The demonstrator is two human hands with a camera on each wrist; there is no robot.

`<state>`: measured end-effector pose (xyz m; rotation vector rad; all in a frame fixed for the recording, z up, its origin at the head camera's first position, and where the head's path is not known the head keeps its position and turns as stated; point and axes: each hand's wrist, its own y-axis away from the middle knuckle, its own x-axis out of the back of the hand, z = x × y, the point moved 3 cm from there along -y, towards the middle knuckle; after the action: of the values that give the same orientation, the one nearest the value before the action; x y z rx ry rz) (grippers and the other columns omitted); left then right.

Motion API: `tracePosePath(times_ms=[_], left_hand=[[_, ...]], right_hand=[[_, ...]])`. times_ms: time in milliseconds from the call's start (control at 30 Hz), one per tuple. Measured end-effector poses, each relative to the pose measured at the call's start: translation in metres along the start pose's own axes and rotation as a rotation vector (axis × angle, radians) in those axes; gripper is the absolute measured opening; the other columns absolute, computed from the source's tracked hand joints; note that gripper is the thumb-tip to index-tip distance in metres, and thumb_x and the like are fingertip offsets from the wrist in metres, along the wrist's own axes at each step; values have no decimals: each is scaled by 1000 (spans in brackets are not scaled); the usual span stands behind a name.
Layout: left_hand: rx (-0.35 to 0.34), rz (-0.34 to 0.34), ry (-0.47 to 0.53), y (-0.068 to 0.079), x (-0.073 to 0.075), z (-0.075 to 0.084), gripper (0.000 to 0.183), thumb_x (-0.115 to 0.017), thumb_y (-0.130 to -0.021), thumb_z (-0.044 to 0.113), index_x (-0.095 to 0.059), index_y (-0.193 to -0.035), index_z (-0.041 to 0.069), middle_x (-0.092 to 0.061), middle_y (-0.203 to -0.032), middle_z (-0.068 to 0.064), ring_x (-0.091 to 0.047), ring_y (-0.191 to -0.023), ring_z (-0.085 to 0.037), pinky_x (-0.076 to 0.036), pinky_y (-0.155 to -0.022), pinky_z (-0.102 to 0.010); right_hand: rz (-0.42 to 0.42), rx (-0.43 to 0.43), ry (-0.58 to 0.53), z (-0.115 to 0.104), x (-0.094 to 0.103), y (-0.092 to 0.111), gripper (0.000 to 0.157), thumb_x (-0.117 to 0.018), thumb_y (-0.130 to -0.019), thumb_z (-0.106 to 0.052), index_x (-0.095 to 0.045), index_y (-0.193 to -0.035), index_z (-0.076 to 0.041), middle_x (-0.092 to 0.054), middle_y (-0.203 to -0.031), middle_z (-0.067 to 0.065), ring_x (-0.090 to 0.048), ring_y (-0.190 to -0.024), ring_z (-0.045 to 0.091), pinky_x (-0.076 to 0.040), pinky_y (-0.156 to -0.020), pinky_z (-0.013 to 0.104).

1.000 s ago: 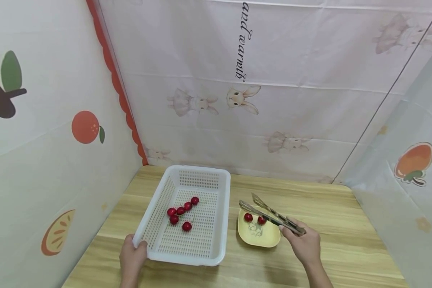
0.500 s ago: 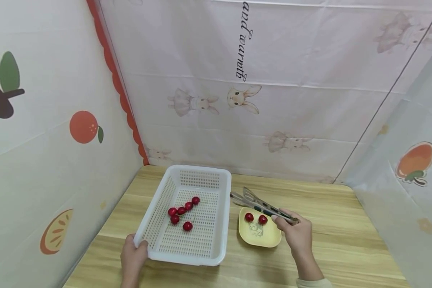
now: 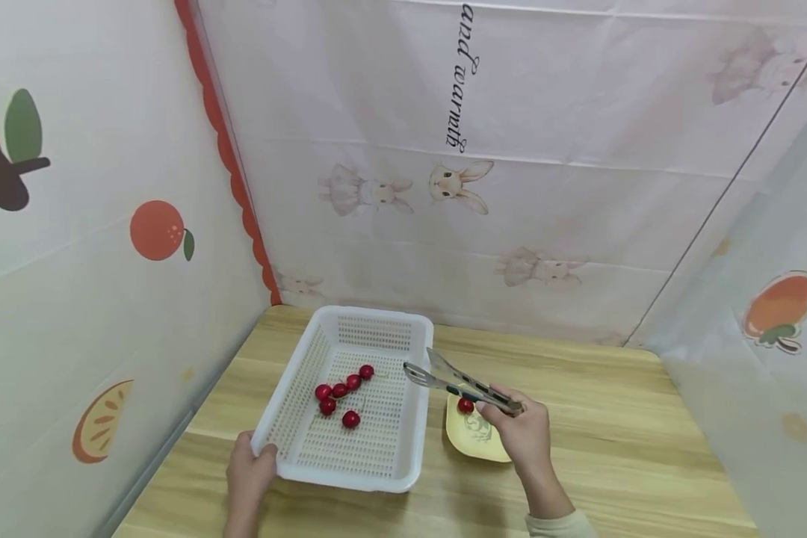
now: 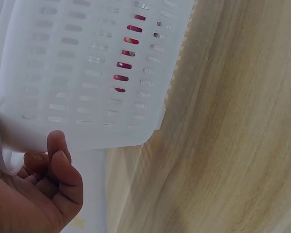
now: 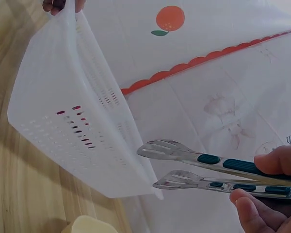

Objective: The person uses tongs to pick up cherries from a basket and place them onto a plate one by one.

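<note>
My left hand (image 3: 251,469) grips the near left corner of a white plastic basket (image 3: 339,480), its fingers curled under the rim in the left wrist view. Several red cherries (image 3: 351,419) lie on the perforated bottom. A pair of metal tongs (image 5: 218,160) with dark green grips is held by my right hand (image 3: 526,441), thumb on one arm and fingers on the other. The tongs' slotted tips stand apart with nothing between them, over the basket's right rim. Below the tongs sits a small yellow dish (image 3: 474,447) with one cherry (image 3: 465,406) showing; my right hand hides part of the dish.
The wood-grain table (image 3: 619,448) carries the basket and the dish. Printed cloth walls enclose it: a left one (image 3: 74,314), a back one with rabbits (image 3: 376,254), and a right one (image 3: 780,403).
My right hand has carried the tongs left, from above the dish to over the basket's right rim. It now covers one of the dish's two cherries. The left hand keeps its hold.
</note>
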<state>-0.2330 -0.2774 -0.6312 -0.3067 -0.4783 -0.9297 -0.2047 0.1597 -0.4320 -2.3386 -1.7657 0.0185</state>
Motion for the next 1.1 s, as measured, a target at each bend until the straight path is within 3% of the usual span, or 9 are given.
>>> tracePosePath(times_ms=[200,400,500,667,700,767,900,1000,1100], left_hand=[[3,-85,21,10,12,28,33,-45,-82,14,-40,-114,8,-53,-101,-11,-54,-85,-27,-48,-53,-32],[51,-149,76,35,36,77,35,-43,-81,8,-37,-114,-1,-50,-104,-20,-53,-87,-32,-48,-57,-41],[51,-144,89,32,33,70,34,-44,-80,8,-38,-113,0,-50,-103,-19,-52,-89,-33,-48,-57,-41],[22,-81,15,8,9,20,32,-45,-82,14,-40,-113,8,-52,-103,-9,-54,-88,-26,-50,-58,-32],[13,-110,40,9,11,23,33,-45,-83,13,-40,-114,7,-52,-104,-11,-54,-88,-28,-49,-63,-33],[-3,-77,23,6,8,17,31,-44,-83,13,-41,-113,9,-53,-102,-8,-54,-86,-24,-50,-63,-33],[27,-134,74,24,29,55,34,-44,-81,8,-39,-114,2,-51,-104,-16,-52,-89,-31,-49,-63,-41],[62,-140,80,28,32,64,37,-44,-80,8,-38,-115,1,-49,-107,-19,-50,-93,-34,-49,-54,-37],[47,-94,45,14,19,37,35,-44,-81,11,-40,-115,6,-51,-105,-14,-53,-90,-30,-48,-52,-26]], right_hand=[[-40,-76,-30,-12,-9,-2,34,-73,-65,-7,-63,-97,1,-64,-87,11,-61,-76,17,-50,-64,25],[-134,-105,-55,-7,-23,-2,35,-72,-65,-7,-62,-97,2,-64,-84,10,-61,-73,20,-51,-63,28],[-172,-129,-77,-5,-28,-4,35,-72,-64,-6,-62,-96,2,-63,-84,12,-60,-72,21,-51,-61,31],[-263,-188,-153,-3,-37,-9,38,-70,-65,-6,-60,-99,7,-62,-85,17,-60,-75,25,-51,-64,36],[-281,-193,-156,-3,-39,-10,39,-70,-65,-6,-59,-100,7,-62,-85,17,-60,-76,25,-51,-65,37],[-307,-191,-146,-2,-42,-12,38,-70,-66,-8,-59,-99,8,-62,-86,16,-60,-77,27,-51,-65,37],[-336,-169,-111,-3,-50,-15,35,-69,-67,-11,-60,-96,7,-63,-84,15,-61,-76,26,-51,-63,38],[-355,-140,-72,-6,-56,-17,33,-69,-67,-11,-61,-94,7,-64,-80,14,-61,-71,25,-51,-60,37],[-372,-108,-6,-8,-62,-19,29,-69,-67,-12,-63,-90,5,-64,-77,11,-60,-64,21,-51,-57,35]])
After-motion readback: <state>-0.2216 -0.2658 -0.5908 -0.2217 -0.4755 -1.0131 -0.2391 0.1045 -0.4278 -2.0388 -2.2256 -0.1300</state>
